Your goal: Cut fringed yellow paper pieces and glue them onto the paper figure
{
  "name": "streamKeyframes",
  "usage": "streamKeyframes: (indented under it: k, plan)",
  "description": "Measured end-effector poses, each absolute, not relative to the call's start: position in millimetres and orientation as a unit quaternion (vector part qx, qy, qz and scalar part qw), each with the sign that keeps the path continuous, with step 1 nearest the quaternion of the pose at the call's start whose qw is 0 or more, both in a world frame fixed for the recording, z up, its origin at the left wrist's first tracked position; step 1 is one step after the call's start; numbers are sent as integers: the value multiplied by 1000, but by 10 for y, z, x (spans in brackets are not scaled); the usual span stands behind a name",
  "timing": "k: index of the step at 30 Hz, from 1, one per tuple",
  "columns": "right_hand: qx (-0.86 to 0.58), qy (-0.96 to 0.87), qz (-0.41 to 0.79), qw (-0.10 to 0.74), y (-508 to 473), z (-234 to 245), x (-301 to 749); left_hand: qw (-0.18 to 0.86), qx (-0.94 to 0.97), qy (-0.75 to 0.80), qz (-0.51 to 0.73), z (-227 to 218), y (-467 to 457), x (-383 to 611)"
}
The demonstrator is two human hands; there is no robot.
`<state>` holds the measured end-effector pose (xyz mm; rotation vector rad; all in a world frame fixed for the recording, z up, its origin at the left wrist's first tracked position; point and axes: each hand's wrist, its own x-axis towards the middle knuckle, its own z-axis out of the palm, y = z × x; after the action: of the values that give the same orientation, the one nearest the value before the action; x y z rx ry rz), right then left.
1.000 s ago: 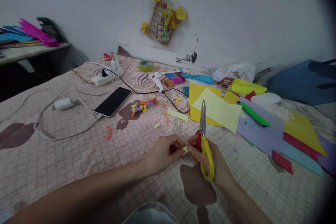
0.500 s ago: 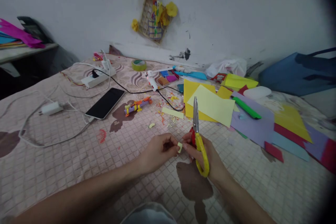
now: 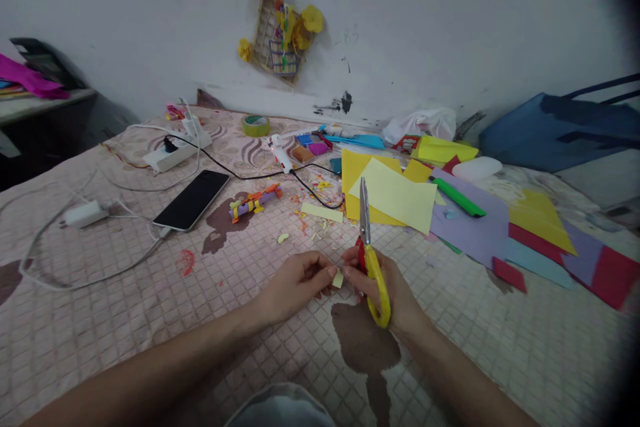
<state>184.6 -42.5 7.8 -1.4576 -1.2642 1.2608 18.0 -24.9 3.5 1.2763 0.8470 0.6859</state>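
Observation:
My left hand pinches a small pale yellow paper piece between thumb and fingers. My right hand touches the same piece with its fingertips while gripping yellow-handled scissors, blades closed and pointing away from me. Both hands hover just above the patterned bedsheet, close together near the front middle.
Coloured paper sheets and a green marker lie to the right. A phone, cables, a power strip, a glue gun, a tape roll and paper scraps lie behind. A blue bag sits far right.
The view has shifted so everything sits further left and lower in the frame. Both hands stay together on the small paper piece with the scissors still held.

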Motion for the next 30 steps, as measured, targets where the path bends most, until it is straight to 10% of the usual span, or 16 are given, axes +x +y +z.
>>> streamKeyframes:
  k: [30]
  plan:
    - [-534,-492,561,397,-489,56,1776,700,519,376,315,29,-205,173]
